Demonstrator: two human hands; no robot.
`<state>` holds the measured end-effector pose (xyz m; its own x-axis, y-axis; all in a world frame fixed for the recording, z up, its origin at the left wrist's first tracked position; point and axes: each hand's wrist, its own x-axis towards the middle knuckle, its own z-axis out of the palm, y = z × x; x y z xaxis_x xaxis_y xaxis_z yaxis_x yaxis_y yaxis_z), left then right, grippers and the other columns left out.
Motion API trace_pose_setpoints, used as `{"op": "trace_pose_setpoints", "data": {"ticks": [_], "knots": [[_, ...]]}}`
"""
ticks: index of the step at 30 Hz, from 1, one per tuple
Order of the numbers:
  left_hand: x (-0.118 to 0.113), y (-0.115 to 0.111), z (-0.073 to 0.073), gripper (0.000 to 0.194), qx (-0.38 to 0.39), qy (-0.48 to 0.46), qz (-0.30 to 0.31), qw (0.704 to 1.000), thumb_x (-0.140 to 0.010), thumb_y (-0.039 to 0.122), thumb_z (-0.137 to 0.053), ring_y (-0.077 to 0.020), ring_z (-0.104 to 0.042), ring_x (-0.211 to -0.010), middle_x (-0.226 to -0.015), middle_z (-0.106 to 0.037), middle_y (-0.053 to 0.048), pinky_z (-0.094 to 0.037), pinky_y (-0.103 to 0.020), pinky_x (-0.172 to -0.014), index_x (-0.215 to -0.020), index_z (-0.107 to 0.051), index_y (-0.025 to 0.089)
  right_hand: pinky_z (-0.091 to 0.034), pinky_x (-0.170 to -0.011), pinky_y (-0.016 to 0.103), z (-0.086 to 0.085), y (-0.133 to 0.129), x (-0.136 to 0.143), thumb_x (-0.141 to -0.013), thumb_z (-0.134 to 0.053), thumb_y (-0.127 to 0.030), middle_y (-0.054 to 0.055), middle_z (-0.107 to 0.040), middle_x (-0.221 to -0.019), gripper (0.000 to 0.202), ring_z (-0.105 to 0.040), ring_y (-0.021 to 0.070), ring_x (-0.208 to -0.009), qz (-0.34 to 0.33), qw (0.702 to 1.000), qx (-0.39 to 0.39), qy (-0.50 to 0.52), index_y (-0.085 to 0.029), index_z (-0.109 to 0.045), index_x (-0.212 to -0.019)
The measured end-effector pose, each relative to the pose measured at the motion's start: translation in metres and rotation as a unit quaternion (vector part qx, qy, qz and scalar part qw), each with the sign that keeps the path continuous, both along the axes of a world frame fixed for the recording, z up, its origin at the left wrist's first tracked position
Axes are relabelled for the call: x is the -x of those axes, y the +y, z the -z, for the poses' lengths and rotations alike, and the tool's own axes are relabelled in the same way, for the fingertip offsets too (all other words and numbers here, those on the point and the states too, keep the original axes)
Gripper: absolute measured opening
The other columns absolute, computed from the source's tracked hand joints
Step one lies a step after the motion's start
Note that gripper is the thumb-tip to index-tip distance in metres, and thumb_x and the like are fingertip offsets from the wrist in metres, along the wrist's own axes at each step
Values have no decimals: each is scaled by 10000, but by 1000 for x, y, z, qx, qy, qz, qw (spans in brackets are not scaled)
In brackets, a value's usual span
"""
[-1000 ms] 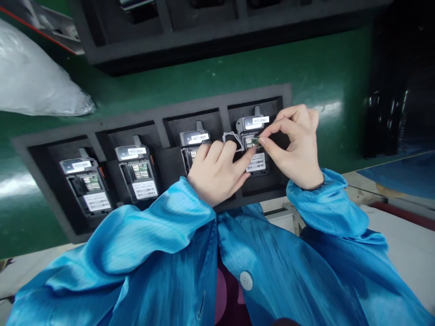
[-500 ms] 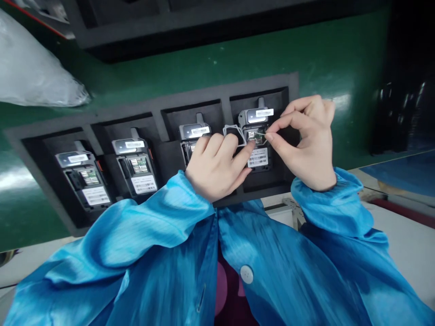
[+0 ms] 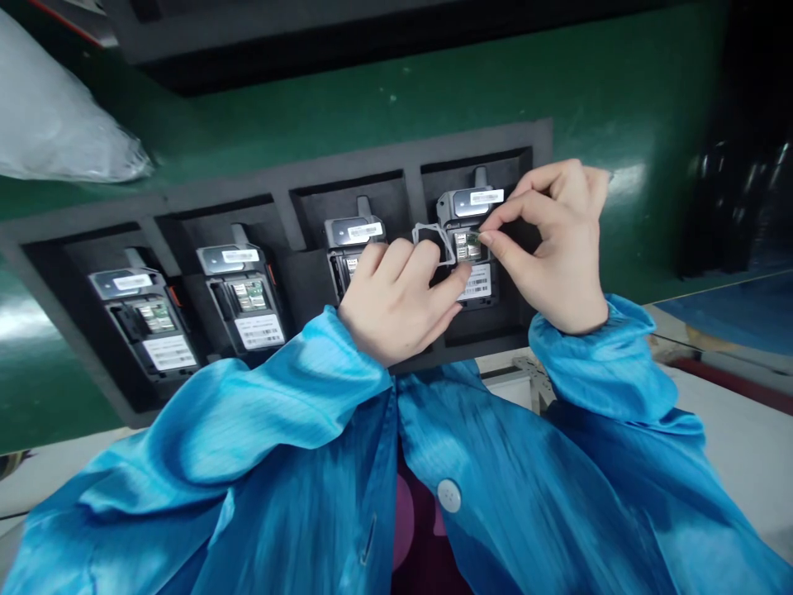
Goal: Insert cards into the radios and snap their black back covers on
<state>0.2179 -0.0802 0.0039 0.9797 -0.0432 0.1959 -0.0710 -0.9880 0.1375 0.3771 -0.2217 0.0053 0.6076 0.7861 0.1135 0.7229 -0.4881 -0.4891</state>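
Note:
My left hand (image 3: 402,304) rests over a handheld device (image 3: 466,203) with its back open, in the right-hand compartment. Its index finger touches the device beside the white barcode label (image 3: 477,283). Between the curled fingers are thin pale frames (image 3: 448,246), partly hidden. Thumb and forefinger of my right hand (image 3: 551,248) pinch together at the right edge of the open card bay (image 3: 467,245). What lies between those fingertips is too small and covered to make out. Another such device (image 3: 354,233) stands left of it, half covered by my left hand.
Two more open-backed devices (image 3: 144,318) (image 3: 241,289) lie in the left compartments of the black foam tray (image 3: 409,194). The tray sits on a green tabletop (image 3: 334,124). A clear plastic bag (image 3: 68,116) is at upper left, and another dark foam tray (image 3: 278,49) lies along the back.
My right fingertips have moved slightly left at the card bay; the thin pale strip seen in them earlier is now mostly hidden. The left index finger has shifted slightly right. The view has tilted a little.

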Motion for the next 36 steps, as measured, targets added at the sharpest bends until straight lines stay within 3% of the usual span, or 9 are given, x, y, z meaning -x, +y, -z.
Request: {"op": "trace_pose_setpoints", "data": {"ticks": [7, 17, 26, 31, 36], "knots": [[1, -1, 1, 421, -18, 14, -15, 1000, -917, 407, -527, -246, -486, -839, -927, -567, -86, -294, -378, -717, -1313, -566, 267, -365, -1011, 493, 2, 1, 0, -874, -637, -331, 91, -553, -1040, 102, -460, 274, -1105, 5, 1000, -8, -13, -236, -674, -869], [3, -2, 0, 346, -11, -20, 2, 1000, -904, 419, -545, -237, -484, -805, -877, -584, -72, -291, -377, -691, -1181, -639, 234, -355, -1039, 524, -6, -3, 6, -901, -577, -401, 76, -553, -1096, 185, -476, 279, -1133, -9, 999, -34, 32, -243, -659, -851], [2, -2, 0, 359, -21, -43, -8, 999, -892, 446, -558, -229, -459, -762, -846, -572, -59, -268, -365, -686, -1181, -645, 250, -356, -1038, 500, 7, 1, 5, -805, -699, -260, 87, -578, -1094, 56, -463, 282, -1129, 29, 999, -40, -12, -214, -669, -809], [1, -4, 1, 381, -25, -15, -9, 1000, -898, 431, -553, -238, -477, -792, -878, -575, -67, -271, -368, -695, -1231, -618, 257, -345, -1044, 511, 2, 2, 6, -841, -666, -291, 79, -572, -1111, 59, -449, 287, -1159, 32, 999, -23, -3, -238, -648, -822], [-1, -2, 0, 348, -17, -8, -8, 1000, -913, 464, -509, -247, -476, -803, -895, -571, -85, -275, -374, -688, -1130, -645, 228, -351, -1035, 493, -2, 4, 7, -846, -661, -306, 88, -574, -1102, 91, -445, 291, -1157, 29, 1000, -11, 4, -219, -647, -823]]}}
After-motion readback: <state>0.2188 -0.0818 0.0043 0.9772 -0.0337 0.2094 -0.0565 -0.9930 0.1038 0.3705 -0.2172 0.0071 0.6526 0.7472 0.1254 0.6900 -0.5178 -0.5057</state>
